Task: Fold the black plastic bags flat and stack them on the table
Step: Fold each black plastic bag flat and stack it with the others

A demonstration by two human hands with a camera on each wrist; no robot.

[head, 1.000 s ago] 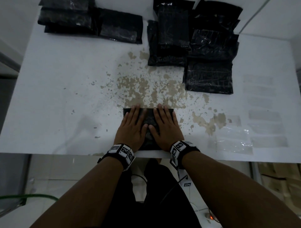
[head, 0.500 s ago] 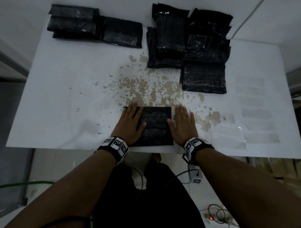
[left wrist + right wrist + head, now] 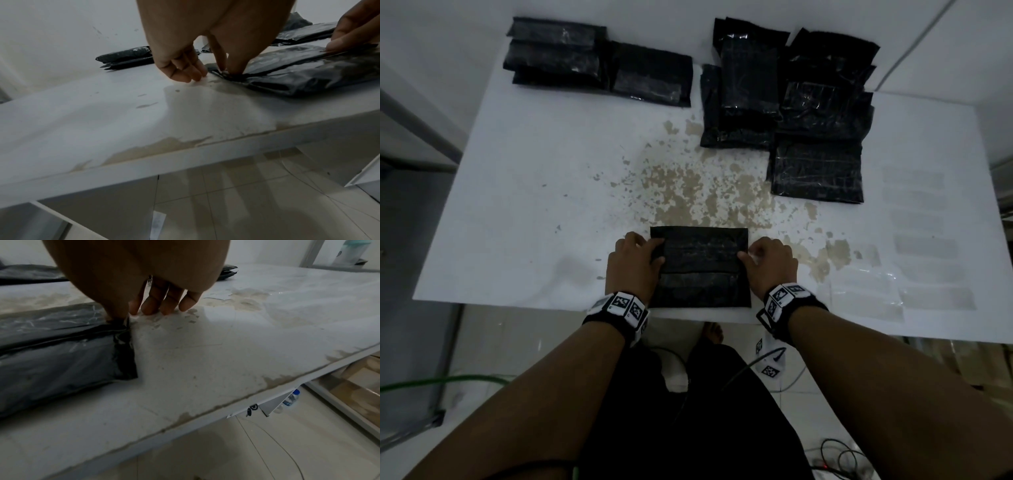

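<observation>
the left hand (image 3: 635,263) pinches the folded black bag's (image 3: 700,270) left edge. the right hand (image 3: 772,265) pinches its right edge on the white table (image 3: 534,205).

Black glossy bags (image 3: 700,265) lie on a white table (image 3: 534,205) blotched with tan patches.

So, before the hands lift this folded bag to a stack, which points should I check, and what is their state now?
1. Left hand pinches the left edge of the folded bag: ok.
2. Right hand pinches the right edge: ok, thumb on top in the right wrist view.
3. Bag lies flat: not ok, near half looks puffed.
4. Bag fully on the table: ok, though close to the near edge.
5. Neat stack at far left ready to receive it: ok.
6. Folds will hold when lifted: cannot tell.
</observation>
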